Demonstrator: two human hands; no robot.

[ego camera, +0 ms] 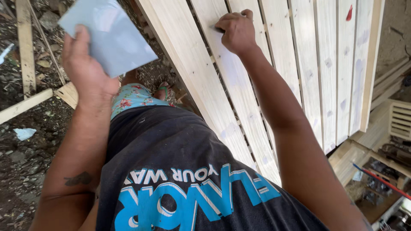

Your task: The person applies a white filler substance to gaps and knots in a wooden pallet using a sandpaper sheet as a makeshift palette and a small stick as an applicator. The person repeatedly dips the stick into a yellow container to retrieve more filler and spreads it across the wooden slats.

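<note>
My left hand point(85, 70) holds up a flat grey-blue sheet point(109, 34), thumb along its left edge, above the dirt ground. My right hand point(236, 31) is closed in a fist against a pale slatted wooden panel point(299, 64), fingers curled at the gap between two slats; whether it grips a small tool is hidden. The panel leans across the upper right of the view, with faint purple-grey smears on several slats. My dark shirt and floral shorts point(132, 96) fill the lower middle, and a sandalled foot point(162, 90) shows beside the panel's lower edge.
Loose wooden strips point(26, 42) and an offcut point(68, 94) lie on the dirt at left, with scraps of paper point(23, 133). At right stand more slatted wooden pieces point(400, 119) and a red-handled tool point(381, 179). A red mark point(349, 13) sits on one slat.
</note>
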